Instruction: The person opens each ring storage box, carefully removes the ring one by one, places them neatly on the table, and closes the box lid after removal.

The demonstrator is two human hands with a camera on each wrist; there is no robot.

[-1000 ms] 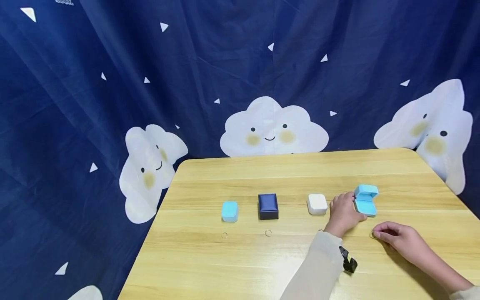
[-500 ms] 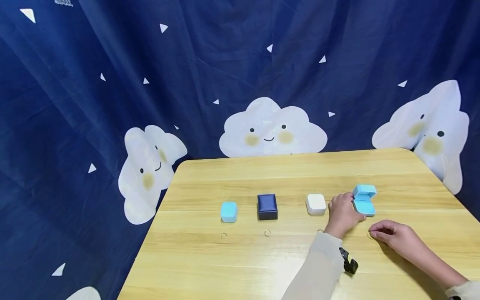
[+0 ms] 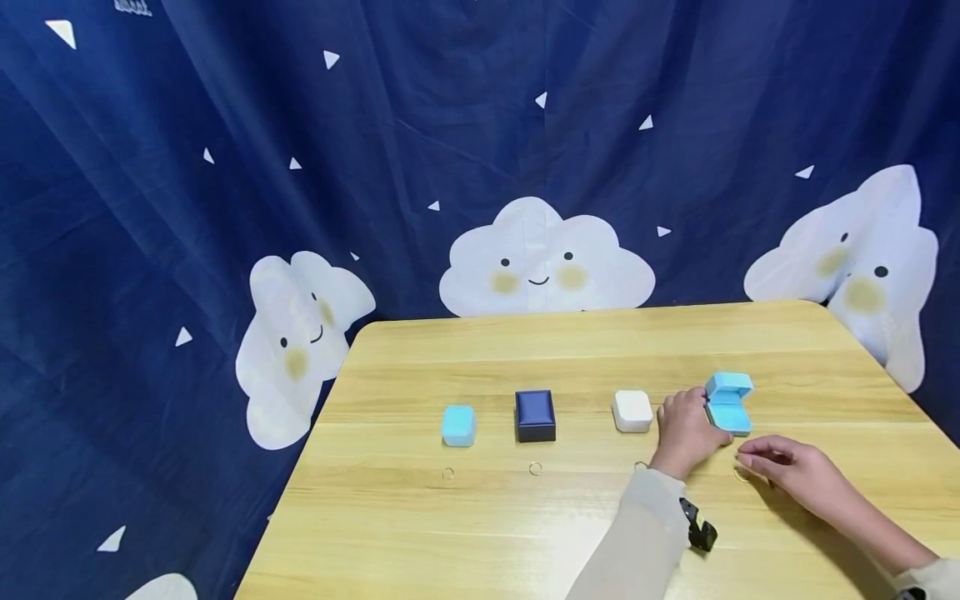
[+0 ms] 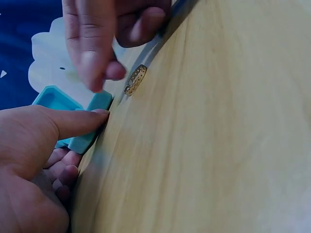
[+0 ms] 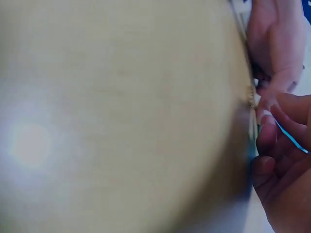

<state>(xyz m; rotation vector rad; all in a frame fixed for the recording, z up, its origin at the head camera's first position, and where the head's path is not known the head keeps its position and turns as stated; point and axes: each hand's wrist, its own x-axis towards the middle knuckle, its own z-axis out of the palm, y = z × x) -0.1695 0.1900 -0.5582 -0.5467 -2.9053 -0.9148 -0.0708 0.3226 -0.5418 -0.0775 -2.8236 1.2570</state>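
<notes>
Near the table's right side, a light-blue ring box [image 3: 729, 417] stands with its lid raised. My left hand [image 3: 685, 431] holds it from the left, the thumb along its front and fingers around behind, as the left wrist view shows. In front of the box, a patterned gold ring [image 4: 135, 80] is on the wooden table [image 4: 194, 126]. My right hand [image 3: 787, 468] hovers right by it, index finger pointing down and thumb tip close beside. A small gap shows between those fingertips and the ring in the left wrist view.
To the left stand a white box [image 3: 633, 411], a dark blue box [image 3: 536, 416] and another light-blue box [image 3: 458, 426], all with lids down. A thin ring [image 3: 536, 469] and a smaller ring [image 3: 447, 473] lie before them. A cloud-patterned curtain [image 3: 480, 125] hangs behind.
My right hand's fingertips have come up slightly, from right at the ring to just above it. My left hand keeps its hold on the box. The view has shifted a little.
</notes>
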